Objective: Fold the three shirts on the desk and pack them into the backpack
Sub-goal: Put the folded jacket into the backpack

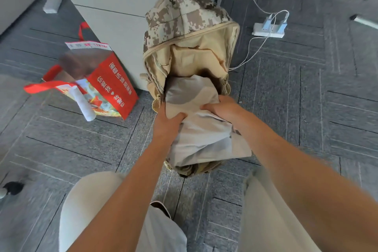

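1. Where the folded shirt [200, 129] enters the open camouflage backpack [184, 20], its far end is hidden.
2. Left hand [167, 122] and right hand [221, 108] grip its opposite sides, fingers curled into cloth, forearms extended.

Grey carpet-tile floor [286, 92] with thin pale lines carries an open desert-camouflage fabric backpack [184, 18], a red printed shopping bag [114, 86] slumped by a pale cabinet [114, 12], a white power strip [268, 30] with trailing cables, and a small grey block [52, 3].
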Available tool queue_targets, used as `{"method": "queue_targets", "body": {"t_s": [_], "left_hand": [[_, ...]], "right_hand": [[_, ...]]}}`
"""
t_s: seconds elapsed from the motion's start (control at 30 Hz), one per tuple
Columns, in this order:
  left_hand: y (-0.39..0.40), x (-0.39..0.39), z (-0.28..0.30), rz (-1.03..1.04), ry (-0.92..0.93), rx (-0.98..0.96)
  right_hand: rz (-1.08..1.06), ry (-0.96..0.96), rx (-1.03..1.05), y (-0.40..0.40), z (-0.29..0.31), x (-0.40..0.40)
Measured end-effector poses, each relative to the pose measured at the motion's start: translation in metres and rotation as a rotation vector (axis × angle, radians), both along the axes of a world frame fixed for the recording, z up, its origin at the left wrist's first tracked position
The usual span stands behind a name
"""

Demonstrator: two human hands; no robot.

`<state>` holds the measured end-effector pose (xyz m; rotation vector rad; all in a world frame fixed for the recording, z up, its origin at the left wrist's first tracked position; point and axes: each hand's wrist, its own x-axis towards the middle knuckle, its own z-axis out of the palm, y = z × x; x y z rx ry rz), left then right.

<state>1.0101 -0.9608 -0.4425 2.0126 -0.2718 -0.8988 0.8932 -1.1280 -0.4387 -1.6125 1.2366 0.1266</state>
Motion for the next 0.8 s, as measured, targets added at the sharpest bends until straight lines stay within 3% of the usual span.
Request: {"method": "queue_targets", "body": {"t_s": [0.17,0.53,0.8], "left_hand": [[-0.010,0.010,0.000,-0.040,0.020,0.036],[-0.029,0.001,-0.015,-0.114,-0.001,0.062],[-0.046,0.008,-0.018,-0.192,-0.006,0.134]], "right_hand": [[-0.081,0.076,0.019,-0.003,-0.021,0.011],[0.068,0.243,-0.205,-0.024,-0.054,0.018],[0.155,0.168,-0.287,-0.026,-0.051,0.011]]}}
